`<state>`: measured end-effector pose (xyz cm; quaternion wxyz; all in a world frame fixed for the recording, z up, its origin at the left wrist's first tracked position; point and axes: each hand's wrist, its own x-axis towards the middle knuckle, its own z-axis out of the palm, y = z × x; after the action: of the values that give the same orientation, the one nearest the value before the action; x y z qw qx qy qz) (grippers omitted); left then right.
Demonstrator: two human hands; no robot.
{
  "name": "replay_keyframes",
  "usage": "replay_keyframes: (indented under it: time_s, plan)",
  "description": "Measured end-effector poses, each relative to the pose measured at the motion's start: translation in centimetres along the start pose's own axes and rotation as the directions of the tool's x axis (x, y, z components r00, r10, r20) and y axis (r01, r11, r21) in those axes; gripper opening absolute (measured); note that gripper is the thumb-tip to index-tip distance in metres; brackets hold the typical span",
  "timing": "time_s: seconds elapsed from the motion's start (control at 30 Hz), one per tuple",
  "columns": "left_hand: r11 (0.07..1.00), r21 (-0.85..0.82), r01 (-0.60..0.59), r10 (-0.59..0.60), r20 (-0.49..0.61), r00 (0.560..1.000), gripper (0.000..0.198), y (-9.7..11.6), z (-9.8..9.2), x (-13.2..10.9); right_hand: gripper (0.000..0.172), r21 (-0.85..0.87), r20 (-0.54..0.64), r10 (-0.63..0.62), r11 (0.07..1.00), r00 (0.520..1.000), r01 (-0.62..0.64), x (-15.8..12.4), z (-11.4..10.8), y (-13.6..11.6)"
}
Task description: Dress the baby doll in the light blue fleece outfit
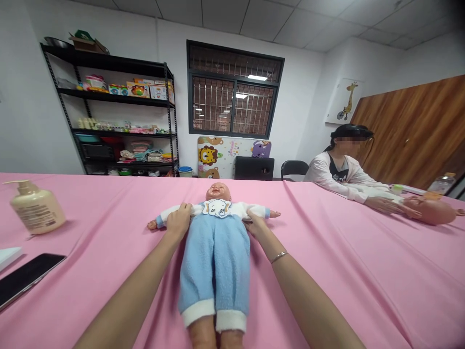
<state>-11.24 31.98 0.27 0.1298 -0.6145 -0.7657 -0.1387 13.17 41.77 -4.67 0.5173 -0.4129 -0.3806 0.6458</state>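
Observation:
A baby doll in fluffy light-blue trousers and a white-sleeved top lies on its back, its feet toward me and its arms spread wide. On its chest is a white elephant-shaped bib. My left hand is closed around the doll's sleeve on the left side, close to the shoulder. On the other side, my right hand, with a bangle on the wrist, grips the other sleeve near the armpit; some of its fingers are hidden beneath the arm.
The doll rests on a pink tablecloth. To the left are a pump bottle and a black phone. At the right, another person has hands on a bare doll. A clear bottle stands beyond it.

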Motion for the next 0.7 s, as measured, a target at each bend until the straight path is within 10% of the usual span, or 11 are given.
replay_keyframes:
  time_s: [0.2, 0.37, 0.53, 0.63, 0.7]
  plan:
    - [0.872, -0.487, -0.053, -0.033, -0.166, 0.986, 0.03, -0.7, 1.7, -1.1, 0.03, -0.198, 0.137, 0.215, 0.962, 0.967, -0.186, -3.3, -0.7, -1.4]
    - [0.646, -0.753, -0.127, 0.081, -0.097, 0.992, 0.017, -1.2, 2.5, -2.5, 0.037, -0.502, 0.505, 0.081, 0.838, 0.86, 0.215, -4.4, -2.5, -3.3]
    - [0.57, -0.82, -0.057, 0.147, 0.033, 0.989, 0.008, -1.3, 2.8, -3.1, 0.016, -0.676, 0.234, -0.286, 0.639, 0.929, 0.367, -4.3, -1.4, -3.5]
    - [0.519, -0.855, -0.013, 0.015, -0.006, 1.0, 0.006, -1.4, 3.1, -2.9, 0.013, -0.711, 0.249, -0.538, 0.462, 0.805, 0.529, -9.0, 0.8, -3.4]
    - [0.478, -0.878, 0.006, -0.064, -0.027, 0.998, 0.008, -1.5, 3.4, -2.6, 0.011, -0.637, 0.522, -0.492, 0.318, 0.697, 0.702, -13.9, 2.0, -3.5]
